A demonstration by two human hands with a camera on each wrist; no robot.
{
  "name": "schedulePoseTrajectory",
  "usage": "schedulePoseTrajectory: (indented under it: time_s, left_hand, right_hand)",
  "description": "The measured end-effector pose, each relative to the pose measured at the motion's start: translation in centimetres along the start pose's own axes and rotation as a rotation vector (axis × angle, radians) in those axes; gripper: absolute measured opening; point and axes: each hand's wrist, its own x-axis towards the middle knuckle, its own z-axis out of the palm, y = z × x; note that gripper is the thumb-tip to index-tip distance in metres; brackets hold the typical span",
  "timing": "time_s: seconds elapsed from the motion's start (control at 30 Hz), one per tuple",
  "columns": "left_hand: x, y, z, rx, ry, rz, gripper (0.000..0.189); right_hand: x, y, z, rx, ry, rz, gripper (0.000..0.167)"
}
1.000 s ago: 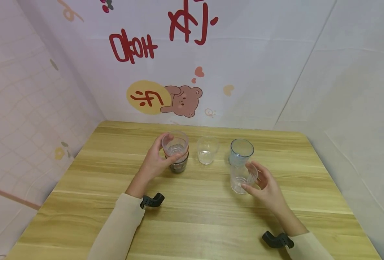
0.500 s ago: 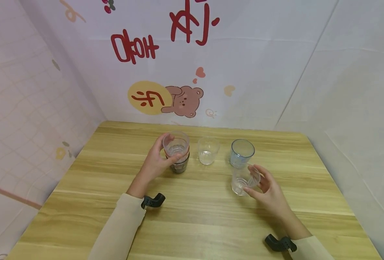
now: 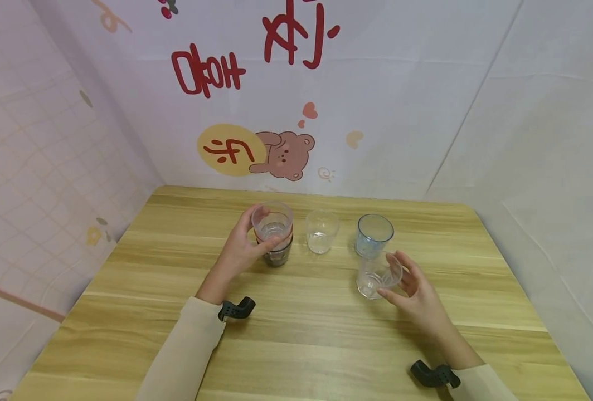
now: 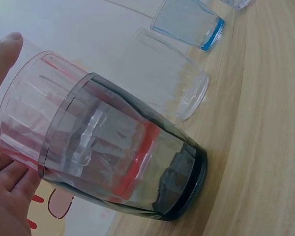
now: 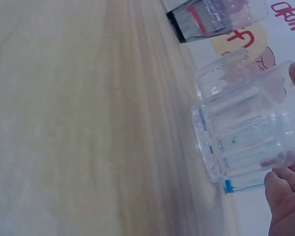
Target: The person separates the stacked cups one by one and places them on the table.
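Note:
My left hand (image 3: 241, 250) grips the upper part of a nested stack of plastic cups. A dark grey cup (image 4: 182, 167) is outermost at the bottom, with a red-tinted cup (image 4: 24, 123) inside it and a clear one on top. My right hand (image 3: 417, 295) holds another clear cup (image 3: 372, 285) between thumb and fingers, at or just above the table; which one I cannot tell. Behind that cup stands a blue-rimmed cup (image 3: 369, 245), upright. Between the stack and the blue cup is a further clear cup (image 3: 320, 240), also upright and touched by neither hand.
The cups are on a wood-grain table (image 3: 296, 345). A white printed cloth wall (image 3: 387, 100) with red writing and a bear rises along the back edge, and more cloth borders both sides. Each wrist wears a black camera mount (image 3: 236, 308).
My right hand and its clear cup have shifted very slightly to the right, and the cup leans a little more. The left hand stays on the stack, essentially still.

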Motion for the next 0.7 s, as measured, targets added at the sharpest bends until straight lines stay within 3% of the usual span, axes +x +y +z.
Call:
schedulePoseTrajectory:
  time_s: [0.23,0.47,0.7]
  left_hand:
    - [0.1,0.1,-0.2,0.010,-0.002,-0.019,0.087]
    - [0.3,0.2,-0.3,0.004,-0.011,-0.035,0.088]
    - [0.1,0.2,-0.3,0.012,-0.023,-0.052,0.089]
  right_hand:
    - [0.0,-0.2,-0.9,0.055,0.016,-0.105,0.076]
    - [0.5,-1.4,-1.2,0.045,0.103,-0.265,0.061]
    - [1.6,-2.8,-1.2,-0.009,0.158,-0.314,0.055]
